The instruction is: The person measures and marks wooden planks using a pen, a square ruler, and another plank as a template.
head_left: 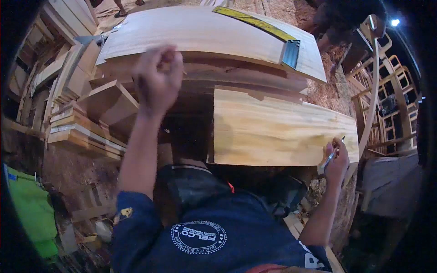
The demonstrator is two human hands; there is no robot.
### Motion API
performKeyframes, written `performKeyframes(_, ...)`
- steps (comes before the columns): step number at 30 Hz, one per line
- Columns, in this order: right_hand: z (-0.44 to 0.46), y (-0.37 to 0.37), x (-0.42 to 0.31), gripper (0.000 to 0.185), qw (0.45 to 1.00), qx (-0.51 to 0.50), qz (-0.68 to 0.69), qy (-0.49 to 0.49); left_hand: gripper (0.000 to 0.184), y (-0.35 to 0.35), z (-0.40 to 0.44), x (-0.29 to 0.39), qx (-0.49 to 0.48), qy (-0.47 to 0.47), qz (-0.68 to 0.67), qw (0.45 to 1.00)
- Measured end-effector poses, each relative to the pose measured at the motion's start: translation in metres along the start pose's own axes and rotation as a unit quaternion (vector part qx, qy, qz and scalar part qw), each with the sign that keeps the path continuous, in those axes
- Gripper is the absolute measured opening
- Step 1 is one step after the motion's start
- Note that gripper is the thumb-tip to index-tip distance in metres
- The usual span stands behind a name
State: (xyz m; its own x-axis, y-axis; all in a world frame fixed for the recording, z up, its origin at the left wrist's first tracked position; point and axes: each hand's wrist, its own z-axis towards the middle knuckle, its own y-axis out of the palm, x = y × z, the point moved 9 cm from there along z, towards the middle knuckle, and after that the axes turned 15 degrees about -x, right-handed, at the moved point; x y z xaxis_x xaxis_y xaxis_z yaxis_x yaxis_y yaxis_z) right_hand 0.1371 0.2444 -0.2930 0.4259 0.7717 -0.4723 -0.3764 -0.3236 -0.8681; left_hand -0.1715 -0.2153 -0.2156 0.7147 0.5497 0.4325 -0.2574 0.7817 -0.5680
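Note:
My right hand (337,160) is closed around a pen (330,157), its dark tip pointing up and away from me. That hand is at the right end of a pale, yellowish wooden board (268,129) lying flat in front of me. Raised to the left, my left hand (159,79) is slightly blurred, with its fingers curled in toward the thumb; a tiny pale tip shows beside them, too small to name. Behind it lies a wider pale board (177,29). A square with a yellow blade (255,22) and a blue-green stock (291,53) rests on that board.
Stacked wooden planks (86,132) stand at the left. Wooden frames (391,91) and a long curved strip (374,91) are at the right. A person (346,18) is at the upper right. Sawdust and shavings cover the floor. A green item (32,214) sits at lower left.

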Motion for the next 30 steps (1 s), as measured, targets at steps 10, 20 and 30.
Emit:
performKeyframes(10, 0.117, -0.001, -0.084, 0.05, 0.976, 0.076, 0.137, -0.15, 0.102, -0.02, 0.121, -0.269, -0.346, -0.276, 0.348, 0.827)
performKeyframes(20, 0.211, 0.013, -0.154, 0.101, 0.994, 0.099, -0.037, 0.004, 0.092, -0.021, 0.107, -0.224, -0.338, -0.279, 0.316, 0.842)
performKeyframes(30, 0.225, -0.046, -0.018, 0.043, 0.987, -0.101, 0.125, 0.006, 0.086, -0.035, 0.061, -0.096, -0.255, -0.357, 0.07, 0.896)
